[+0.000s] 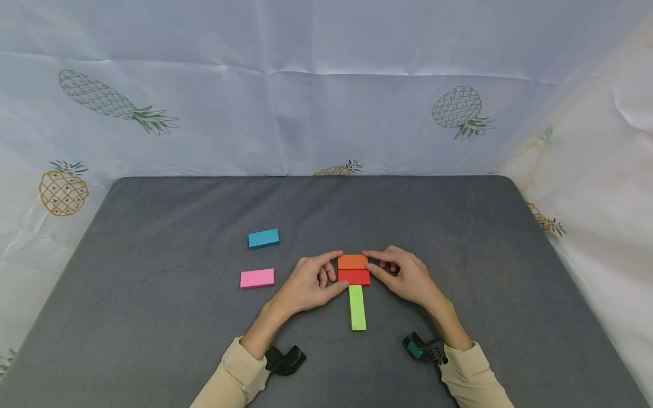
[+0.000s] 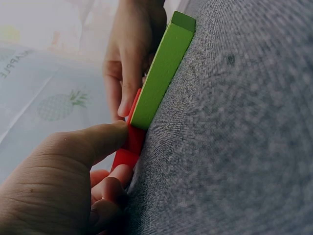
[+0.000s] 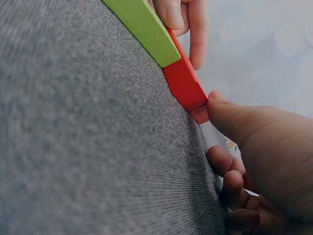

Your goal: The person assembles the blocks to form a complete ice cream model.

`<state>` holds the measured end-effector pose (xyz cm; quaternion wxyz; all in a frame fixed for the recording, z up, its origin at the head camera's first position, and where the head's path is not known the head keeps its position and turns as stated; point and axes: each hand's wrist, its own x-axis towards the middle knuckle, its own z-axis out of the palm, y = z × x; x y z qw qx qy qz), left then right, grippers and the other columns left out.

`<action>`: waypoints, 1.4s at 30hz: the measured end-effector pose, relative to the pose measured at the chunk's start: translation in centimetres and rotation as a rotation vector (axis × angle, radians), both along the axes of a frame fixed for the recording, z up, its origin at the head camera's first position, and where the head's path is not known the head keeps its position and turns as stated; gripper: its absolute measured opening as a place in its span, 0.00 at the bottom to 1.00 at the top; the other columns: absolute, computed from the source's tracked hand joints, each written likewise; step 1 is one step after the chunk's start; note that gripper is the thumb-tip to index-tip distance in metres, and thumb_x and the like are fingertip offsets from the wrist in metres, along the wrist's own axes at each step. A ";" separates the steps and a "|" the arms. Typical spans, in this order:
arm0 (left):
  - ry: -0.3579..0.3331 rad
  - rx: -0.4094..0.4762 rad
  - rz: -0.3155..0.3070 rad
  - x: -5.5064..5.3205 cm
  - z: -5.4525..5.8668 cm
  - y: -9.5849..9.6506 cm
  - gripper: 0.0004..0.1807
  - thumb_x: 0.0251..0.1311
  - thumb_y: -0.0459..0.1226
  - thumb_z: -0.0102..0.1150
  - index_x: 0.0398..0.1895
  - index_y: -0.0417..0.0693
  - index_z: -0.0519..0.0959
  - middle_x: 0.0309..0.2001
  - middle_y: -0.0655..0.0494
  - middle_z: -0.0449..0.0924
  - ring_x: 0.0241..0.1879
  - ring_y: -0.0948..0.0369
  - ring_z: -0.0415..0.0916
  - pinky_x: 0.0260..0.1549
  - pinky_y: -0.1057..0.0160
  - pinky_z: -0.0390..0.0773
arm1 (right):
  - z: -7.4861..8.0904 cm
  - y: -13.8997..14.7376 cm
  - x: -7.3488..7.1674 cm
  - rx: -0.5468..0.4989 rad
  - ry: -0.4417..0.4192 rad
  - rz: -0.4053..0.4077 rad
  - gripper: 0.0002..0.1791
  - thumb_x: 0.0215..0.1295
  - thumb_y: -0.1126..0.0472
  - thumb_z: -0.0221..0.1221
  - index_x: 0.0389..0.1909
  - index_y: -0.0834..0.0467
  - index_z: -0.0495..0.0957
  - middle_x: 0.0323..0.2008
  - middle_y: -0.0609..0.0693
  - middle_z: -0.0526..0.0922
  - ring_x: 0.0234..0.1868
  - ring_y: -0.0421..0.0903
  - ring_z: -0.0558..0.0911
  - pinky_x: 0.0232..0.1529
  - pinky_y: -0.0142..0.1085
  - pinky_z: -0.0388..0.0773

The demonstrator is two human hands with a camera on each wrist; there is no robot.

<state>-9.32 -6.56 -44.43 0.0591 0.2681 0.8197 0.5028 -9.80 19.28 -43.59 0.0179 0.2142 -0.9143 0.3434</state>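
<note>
An orange block [image 1: 352, 262] and a red block [image 1: 354, 277] lie flat, long sides together, on the grey cloth. A light green block [image 1: 357, 307] meets the red block's near side at a right angle, forming a T. My left hand [image 1: 311, 282] spans the pair: its index fingertip is at the orange block's far left corner, its thumb at the red block's near edge. From the other side, my right hand [image 1: 405, 276] pinches the orange block's right end between thumb and index finger. In the left wrist view, the green block [image 2: 164, 68] hides part of the red one.
To the left lie a pink block [image 1: 257, 278] and, farther back, a blue block [image 1: 263, 238]. The grey-covered table [image 1: 459, 215] ends at a pineapple-print curtain [image 1: 306, 119]. Black devices are worn at the left wrist [image 1: 285, 360] and right wrist [image 1: 425, 348].
</note>
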 end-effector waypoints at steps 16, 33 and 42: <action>-0.011 -0.003 -0.001 0.0 0.1 -0.1 0.29 0.60 0.36 0.71 0.64 0.35 0.76 0.28 0.54 0.80 0.15 0.76 0.64 0.19 0.74 0.69 | 0.0 -0.1 -0.1 0.019 -0.006 -0.016 0.17 0.65 0.57 0.69 0.55 0.50 0.87 0.28 0.41 0.76 0.26 0.32 0.65 0.26 0.28 0.62; -0.022 -0.016 0.001 0.0 0.0 -0.1 0.29 0.60 0.36 0.71 0.64 0.35 0.76 0.28 0.54 0.80 0.15 0.76 0.64 0.20 0.74 0.70 | -0.1 -0.1 -0.1 0.023 -0.019 -0.021 0.17 0.63 0.55 0.70 0.53 0.49 0.87 0.29 0.41 0.76 0.26 0.33 0.67 0.25 0.29 0.64; -0.020 -0.020 0.000 0.0 0.1 0.0 0.29 0.60 0.36 0.71 0.64 0.36 0.76 0.28 0.54 0.80 0.15 0.76 0.64 0.20 0.73 0.70 | -0.1 0.0 -0.2 0.007 -0.011 -0.013 0.18 0.64 0.56 0.69 0.56 0.50 0.86 0.29 0.41 0.76 0.26 0.32 0.66 0.24 0.28 0.63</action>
